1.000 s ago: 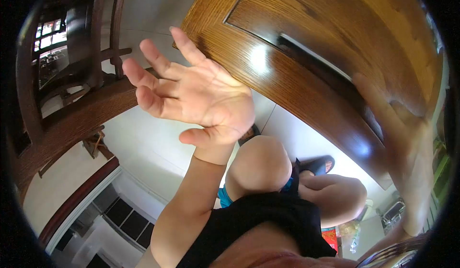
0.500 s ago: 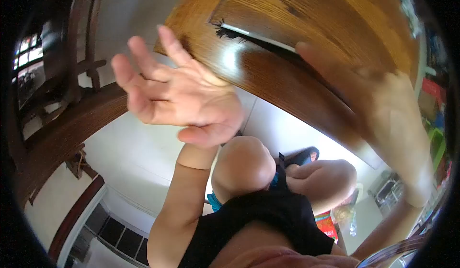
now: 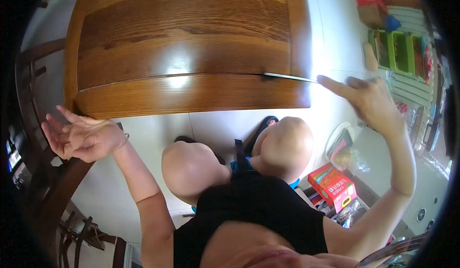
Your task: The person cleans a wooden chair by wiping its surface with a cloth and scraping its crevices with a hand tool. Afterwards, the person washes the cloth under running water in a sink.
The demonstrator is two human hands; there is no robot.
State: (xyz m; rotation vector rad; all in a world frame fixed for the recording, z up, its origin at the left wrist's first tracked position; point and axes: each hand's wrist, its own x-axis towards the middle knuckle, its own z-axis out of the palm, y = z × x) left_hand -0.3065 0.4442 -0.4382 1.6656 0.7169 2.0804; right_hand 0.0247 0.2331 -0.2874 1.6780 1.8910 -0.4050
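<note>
In my right hand point(image 3: 376, 102) is a long thin brush point(image 3: 292, 77), with a narrow pale back and dark bristles blurred near its far end. The hand is closed, its index finger stretched along the brush, out past the right edge of the wooden table point(image 3: 191, 38). The brush tip lies over the front part of the tabletop, near the groove of the front board. My left hand point(image 3: 86, 136) holds nothing. Palm up and fingers apart, it is at the table's front left corner; whether it touches the edge I cannot tell.
Dark wooden chair frames point(image 3: 43, 74) stand on the left. My knees point(image 3: 191, 167) are just below the table's front edge. At the right are a red box point(image 3: 333, 186), a bagged item point(image 3: 347, 158) and green bins point(image 3: 400, 52) by a shelf.
My view has turned and the whole table front now shows. My right hand and the brush have moved right, towards the table's right edge. My left hand is lower, at the left corner.
</note>
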